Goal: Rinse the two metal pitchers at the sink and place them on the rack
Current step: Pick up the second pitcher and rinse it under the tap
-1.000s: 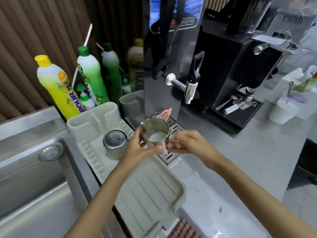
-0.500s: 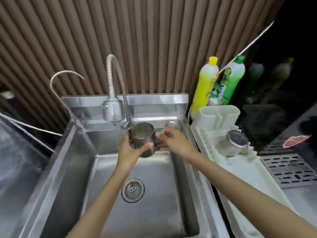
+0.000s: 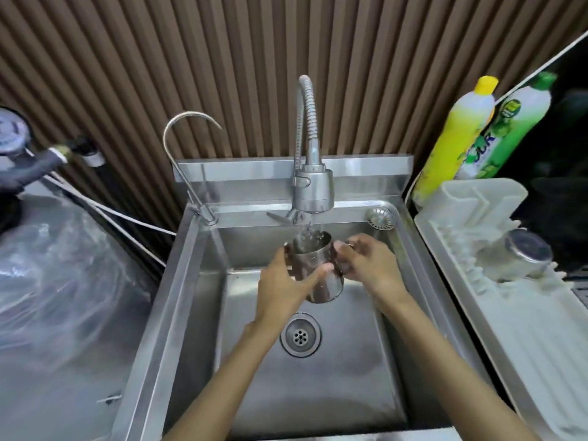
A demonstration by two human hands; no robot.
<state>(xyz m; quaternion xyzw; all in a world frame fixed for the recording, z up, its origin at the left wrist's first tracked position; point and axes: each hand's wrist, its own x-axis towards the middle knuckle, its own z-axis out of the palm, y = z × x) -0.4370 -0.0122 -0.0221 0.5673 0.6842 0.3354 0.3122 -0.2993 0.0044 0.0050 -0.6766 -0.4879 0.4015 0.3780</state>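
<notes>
While water is running from the faucet [image 3: 313,189] into its open mouth, the left hand [image 3: 286,284] is gripping the pitcher [image 3: 313,268] body and the right hand [image 3: 370,265] is clasping its handle side, steadying it over the sink [image 3: 350,377], with the other pitcher [image 3: 521,256] sitting upturned on the rack [image 3: 525,329].

One metal pitcher [image 3: 313,265] sits over the sink [image 3: 318,377] basin, above the drain, tilted with its open mouth toward the faucet head [image 3: 313,189]. Water streams from the faucet into that mouth. Its steel wall is shiny and wet. The second metal pitcher [image 3: 517,256] lies upside down on the pale plastic rack [image 3: 509,329] to the right of the sink, its round base facing up.
</notes>
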